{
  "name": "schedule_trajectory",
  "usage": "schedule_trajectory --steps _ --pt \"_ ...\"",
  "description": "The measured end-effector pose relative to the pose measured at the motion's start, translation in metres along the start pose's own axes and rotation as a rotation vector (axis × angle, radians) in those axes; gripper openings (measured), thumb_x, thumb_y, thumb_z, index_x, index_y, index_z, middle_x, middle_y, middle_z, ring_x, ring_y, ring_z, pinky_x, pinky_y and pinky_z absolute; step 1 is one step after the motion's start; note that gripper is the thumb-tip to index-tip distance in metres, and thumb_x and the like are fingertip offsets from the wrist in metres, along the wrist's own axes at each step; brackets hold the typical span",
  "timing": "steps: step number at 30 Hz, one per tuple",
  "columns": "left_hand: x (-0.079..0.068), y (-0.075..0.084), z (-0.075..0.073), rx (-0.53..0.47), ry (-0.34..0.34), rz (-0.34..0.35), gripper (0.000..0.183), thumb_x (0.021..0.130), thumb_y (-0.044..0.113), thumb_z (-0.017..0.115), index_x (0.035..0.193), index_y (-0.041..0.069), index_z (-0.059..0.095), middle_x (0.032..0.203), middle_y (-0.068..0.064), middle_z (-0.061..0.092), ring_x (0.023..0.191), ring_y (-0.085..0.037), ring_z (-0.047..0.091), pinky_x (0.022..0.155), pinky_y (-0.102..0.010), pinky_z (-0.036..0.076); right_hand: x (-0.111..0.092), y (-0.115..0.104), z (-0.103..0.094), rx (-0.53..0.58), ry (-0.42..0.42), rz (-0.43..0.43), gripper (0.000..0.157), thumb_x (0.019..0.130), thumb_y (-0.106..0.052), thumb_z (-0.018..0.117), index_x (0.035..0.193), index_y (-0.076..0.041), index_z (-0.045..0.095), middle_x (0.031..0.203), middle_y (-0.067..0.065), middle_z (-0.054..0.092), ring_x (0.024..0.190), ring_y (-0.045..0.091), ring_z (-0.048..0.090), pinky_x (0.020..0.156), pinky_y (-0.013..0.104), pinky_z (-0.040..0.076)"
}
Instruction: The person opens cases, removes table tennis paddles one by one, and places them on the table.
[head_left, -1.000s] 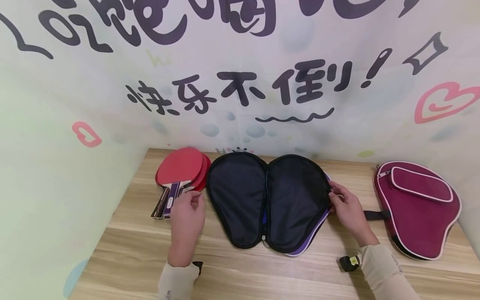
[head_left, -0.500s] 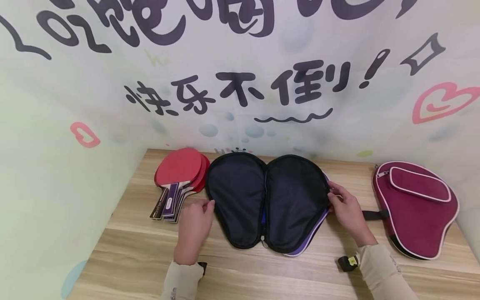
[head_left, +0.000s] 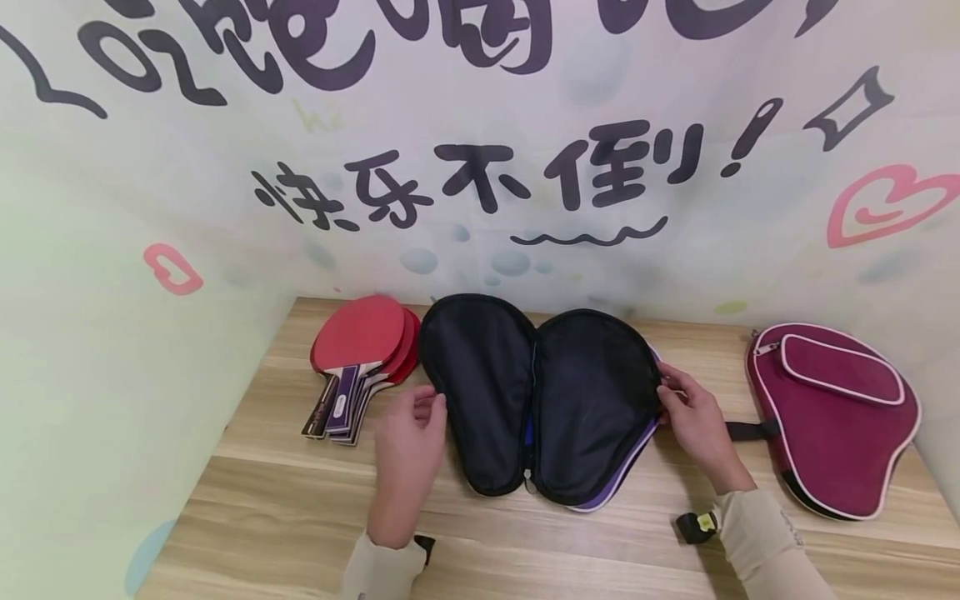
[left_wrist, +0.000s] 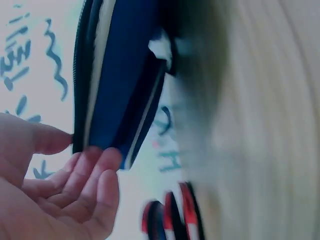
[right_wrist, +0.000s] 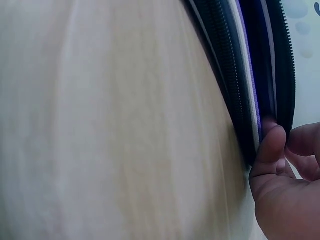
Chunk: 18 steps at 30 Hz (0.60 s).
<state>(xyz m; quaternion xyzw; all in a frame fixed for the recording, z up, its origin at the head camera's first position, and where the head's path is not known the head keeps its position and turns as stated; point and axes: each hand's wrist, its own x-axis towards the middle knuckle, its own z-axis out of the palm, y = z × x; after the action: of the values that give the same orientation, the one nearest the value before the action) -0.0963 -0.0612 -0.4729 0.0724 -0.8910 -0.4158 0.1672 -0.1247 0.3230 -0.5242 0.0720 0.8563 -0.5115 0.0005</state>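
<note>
A table tennis bat case (head_left: 592, 408) lies spread in two halves, black lining up, in the head view. My left hand (head_left: 411, 450) pinches the outer edge of its left half, which is tilted up off the table. In the left wrist view the thumb and fingers of the left hand (left_wrist: 65, 185) hold that edge, and the blue outer side (left_wrist: 117, 65) with pale trim shows. My right hand (head_left: 693, 421) pinches the right half's rim. A purple edge (head_left: 606, 497) with white piping shows under that half. The right wrist view shows stacked zipped layers beside the right hand (right_wrist: 285, 175).
Several red table tennis bats (head_left: 360, 333) lie stacked left of the case, handles toward me. A maroon bat case (head_left: 832, 450) with a black strap lies at the right. The wooden table (head_left: 262, 500) meets a printed wall (head_left: 465, 267) behind.
My left hand has moved right from beside the bat handles to the case's left edge. That half has risen and tilted inward. The right hand has stayed in place.
</note>
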Motion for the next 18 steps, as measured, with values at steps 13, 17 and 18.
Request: schedule_trajectory --steps 13,17,18 --pt "-0.056 0.055 0.044 -0.007 -0.158 0.567 0.059 0.086 0.016 0.076 0.141 0.010 0.055 0.133 -0.006 0.062 0.115 -0.021 0.067 0.096 -0.035 0.058 -0.003 -0.003 0.000 0.026 0.008 -0.026 0.047 0.109 -0.017 0.045 0.153 -0.001 0.043 0.126 0.024 0.053 0.078 -0.008 0.057 0.065 0.019 0.055" --pt "-0.067 0.062 0.060 0.025 -0.148 0.658 0.049 0.088 0.013 0.073 0.135 0.006 0.061 0.129 -0.008 0.069 0.117 -0.021 0.069 0.099 -0.033 0.057 -0.003 -0.005 0.000 0.020 0.014 -0.024 0.046 0.109 -0.016 0.045 0.152 -0.002 0.044 0.126 0.025 0.054 0.078 -0.008 0.057 0.065 0.019 0.055" --pt "-0.068 0.063 0.064 0.035 -0.148 0.667 0.047 0.088 0.012 0.073 0.133 0.005 0.062 0.128 -0.008 0.070 0.115 -0.020 0.070 0.098 -0.032 0.057 -0.003 -0.005 0.000 0.020 0.016 -0.027 0.046 0.108 -0.016 0.045 0.152 -0.002 0.044 0.126 0.025 0.054 0.078 -0.008 0.057 0.065 0.019 0.055"
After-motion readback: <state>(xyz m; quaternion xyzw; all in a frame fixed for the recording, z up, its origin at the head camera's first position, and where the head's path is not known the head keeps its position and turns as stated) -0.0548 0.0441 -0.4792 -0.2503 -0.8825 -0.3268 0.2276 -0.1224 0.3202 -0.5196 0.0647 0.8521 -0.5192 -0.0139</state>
